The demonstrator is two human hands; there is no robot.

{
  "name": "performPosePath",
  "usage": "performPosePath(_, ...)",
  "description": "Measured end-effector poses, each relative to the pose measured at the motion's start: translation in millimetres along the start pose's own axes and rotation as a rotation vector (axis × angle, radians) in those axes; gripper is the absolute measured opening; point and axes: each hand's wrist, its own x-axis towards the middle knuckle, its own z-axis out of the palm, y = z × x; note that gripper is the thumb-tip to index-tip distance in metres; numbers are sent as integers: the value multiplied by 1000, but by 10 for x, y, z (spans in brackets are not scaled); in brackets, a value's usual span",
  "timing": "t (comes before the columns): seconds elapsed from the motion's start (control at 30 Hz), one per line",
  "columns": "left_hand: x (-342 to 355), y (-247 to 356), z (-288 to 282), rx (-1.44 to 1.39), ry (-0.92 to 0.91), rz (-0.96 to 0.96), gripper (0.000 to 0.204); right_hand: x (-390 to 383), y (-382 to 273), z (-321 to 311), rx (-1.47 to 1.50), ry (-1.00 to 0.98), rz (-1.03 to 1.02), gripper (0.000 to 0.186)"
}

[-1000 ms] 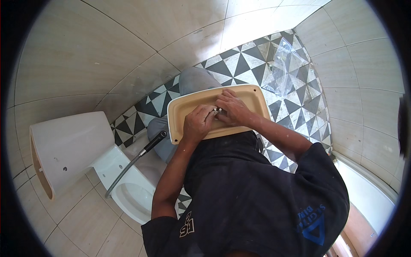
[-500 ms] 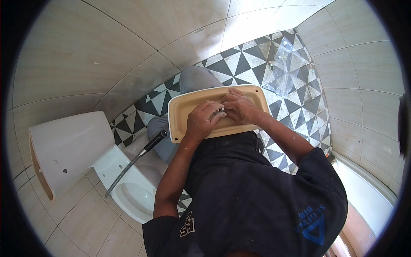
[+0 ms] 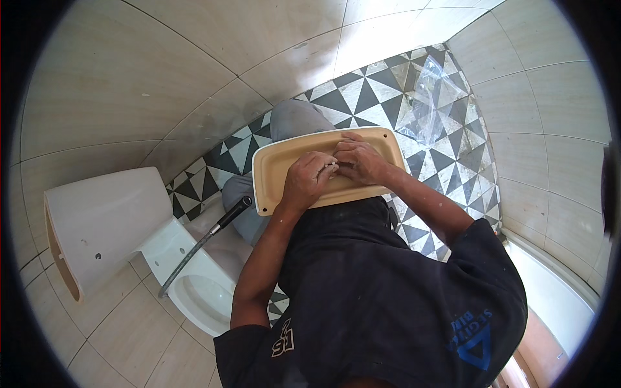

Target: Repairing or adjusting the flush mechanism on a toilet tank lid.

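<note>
Across my lap lies an upturned toilet tank lid (image 3: 275, 184), white at the rim and tan on its hollow underside, with a small dark hole near two of its corners. Both hands are over the middle of it. My left hand (image 3: 308, 178) has its fingers curled and pinched together. Facing it, my right hand (image 3: 362, 161) is bent inward, its fingertips meeting those of the left. A small whitish bit (image 3: 333, 164) shows between the fingertips; its kind is too small to make out, and the fingers hide the rest.
A lidless toilet tank (image 3: 110, 220) and white toilet bowl (image 3: 200, 301) stand at left. A hose with a black handle (image 3: 234, 212) rises beside the bowl. Clear plastic wrapping (image 3: 427, 107) lies on the patterned floor at far right. Tiled walls (image 3: 194, 52) close in around me.
The lid has shifted very slightly left. Both hands stay together over its middle, with only small movements of the fingers.
</note>
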Motion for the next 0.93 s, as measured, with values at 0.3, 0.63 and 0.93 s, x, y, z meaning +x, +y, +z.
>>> performPosePath(0.3,-28,-37,-33,-6,-7,2,13,28,-29,24,-27,18,11,19)
performPosePath(0.63,-351,-363,-560,428,396,-156,49,-356,-57,-431,-149,476,317,46)
performPosePath(0.93,-657,-888,-725,-686,160,-1152,80,-785,478,-364,1036,333,1138,75)
